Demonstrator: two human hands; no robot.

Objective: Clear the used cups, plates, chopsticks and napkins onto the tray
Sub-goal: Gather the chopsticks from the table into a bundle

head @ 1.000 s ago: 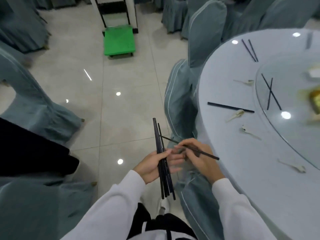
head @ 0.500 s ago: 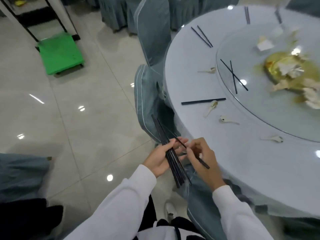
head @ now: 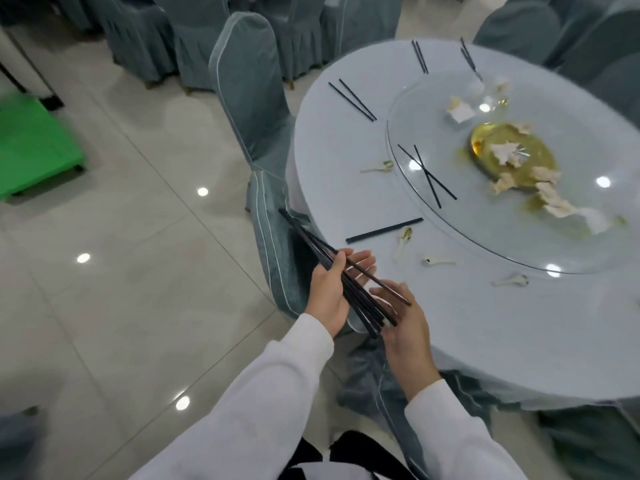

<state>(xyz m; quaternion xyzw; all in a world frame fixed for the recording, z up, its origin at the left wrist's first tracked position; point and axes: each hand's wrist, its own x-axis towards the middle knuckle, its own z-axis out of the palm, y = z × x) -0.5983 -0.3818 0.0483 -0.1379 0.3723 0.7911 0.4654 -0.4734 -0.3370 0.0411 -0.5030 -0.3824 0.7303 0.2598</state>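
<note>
Gathering chopsticks at the counter's near edge

Left hand (head: 329,289) grips the bundle of thin black chopsticks (head: 346,287); right hand (head: 403,318), fingers loosely extended, steadies them. Stiff, slippery: best clamped mid-length.

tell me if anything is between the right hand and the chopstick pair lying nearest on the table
Nothing visible blocks it. The right hand hangs over the table edge, and only bare tablecloth lies between it and the nearest chopstick pair. A spoon lies just beyond the pair, not in the path.
</note>
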